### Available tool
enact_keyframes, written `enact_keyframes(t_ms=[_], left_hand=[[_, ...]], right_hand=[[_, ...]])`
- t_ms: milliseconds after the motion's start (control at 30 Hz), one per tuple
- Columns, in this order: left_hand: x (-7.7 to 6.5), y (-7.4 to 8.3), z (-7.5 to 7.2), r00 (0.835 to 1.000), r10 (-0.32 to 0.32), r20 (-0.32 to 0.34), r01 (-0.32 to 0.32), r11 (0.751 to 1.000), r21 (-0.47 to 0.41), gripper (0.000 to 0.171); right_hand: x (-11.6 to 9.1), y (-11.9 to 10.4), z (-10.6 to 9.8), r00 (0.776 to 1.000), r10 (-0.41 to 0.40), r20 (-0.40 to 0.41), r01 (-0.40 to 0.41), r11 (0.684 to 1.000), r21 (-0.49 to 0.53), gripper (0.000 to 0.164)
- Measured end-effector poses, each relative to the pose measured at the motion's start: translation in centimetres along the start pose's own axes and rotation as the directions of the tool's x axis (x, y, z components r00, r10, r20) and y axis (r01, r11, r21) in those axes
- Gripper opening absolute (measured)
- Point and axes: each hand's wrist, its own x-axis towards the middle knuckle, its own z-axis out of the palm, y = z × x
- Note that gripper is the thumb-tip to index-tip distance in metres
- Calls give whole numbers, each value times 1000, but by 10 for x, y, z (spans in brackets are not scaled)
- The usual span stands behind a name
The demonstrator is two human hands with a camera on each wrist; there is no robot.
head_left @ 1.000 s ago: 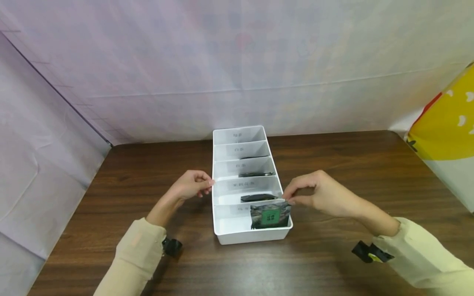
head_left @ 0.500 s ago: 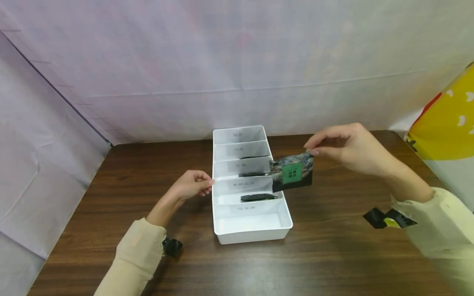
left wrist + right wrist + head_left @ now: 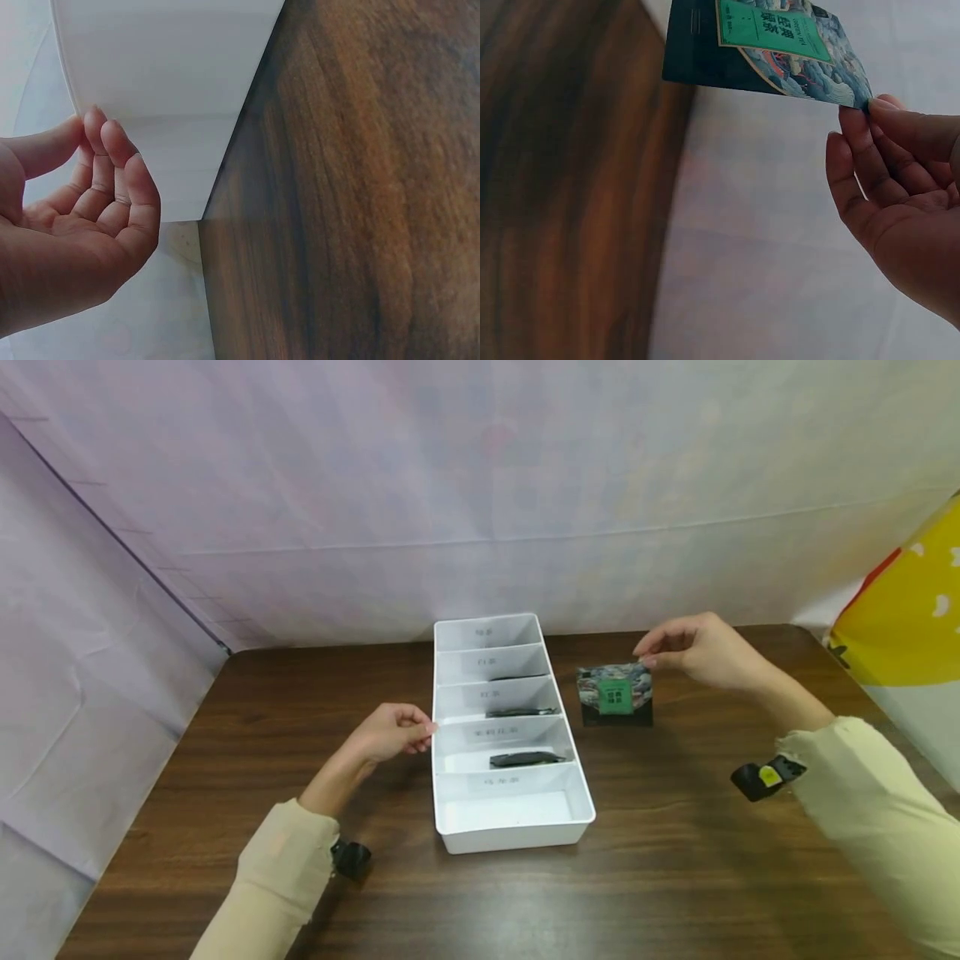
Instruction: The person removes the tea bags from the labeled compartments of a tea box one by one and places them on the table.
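Observation:
My right hand (image 3: 705, 652) pinches the upper right corner of a dark tea sachet (image 3: 616, 702) with a green label. The sachet hangs above the table, to the right of a white divided box (image 3: 513, 838) and apart from it. In the right wrist view, thumb and fingertips meet on one corner of the tea sachet (image 3: 780, 45). My left hand (image 3: 390, 732) pinches the left rim of the box between thumb and fingers, as the left wrist view also shows at the box wall (image 3: 180, 60). Dark packets, one (image 3: 525, 759) among them, stand in some middle compartments.
The box stands lengthwise on a dark wooden table (image 3: 300, 685), with its far end close to a pale curtain (image 3: 495, 485). Printed labels mark its compartments. A yellow patterned cloth (image 3: 907, 618) hangs at the right edge.
My right hand has lifted the tea sachet from the box's front compartment and carried it away and to the right, clear of the box. My left hand has stayed at the rim.

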Motion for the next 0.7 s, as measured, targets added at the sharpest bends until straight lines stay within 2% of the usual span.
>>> enact_keyframes(t_ms=[267, 700], left_hand=[[-1, 0, -1, 1000, 5, 2, -5, 1000, 1, 14], [1, -1, 0, 1000, 28, 10, -28, 1000, -9, 14]], right_hand=[[5, 31, 16, 998, 11, 60, -11, 1000, 6, 12], [5, 63, 36, 996, 83, 26, -83, 997, -1, 14]])
